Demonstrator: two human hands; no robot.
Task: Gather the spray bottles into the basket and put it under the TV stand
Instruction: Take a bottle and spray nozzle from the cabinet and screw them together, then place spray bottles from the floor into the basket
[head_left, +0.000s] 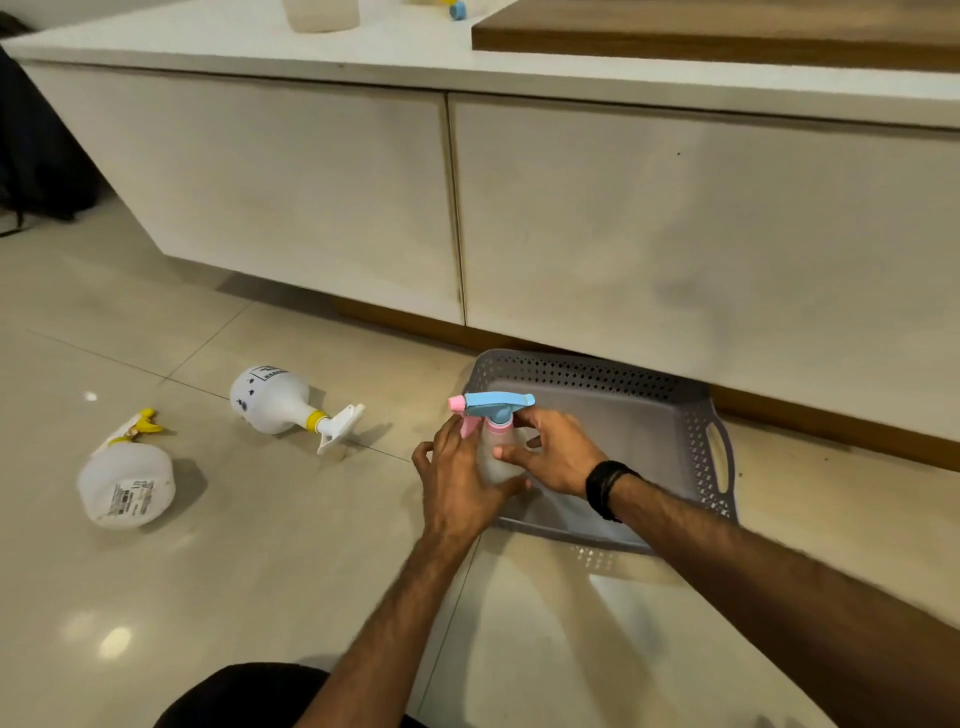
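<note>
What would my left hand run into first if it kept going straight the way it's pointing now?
Probably the grey basket: the left hand, holding the pink-and-blue spray bottle with the right hand, points toward its near-left corner. Depth is unclear.

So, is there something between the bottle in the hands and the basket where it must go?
Nothing visible. Both hands, left hand and right hand, hold the blue-and-pink spray bottle upright at the near left corner of the grey basket, whose visible floor is bare.
</note>
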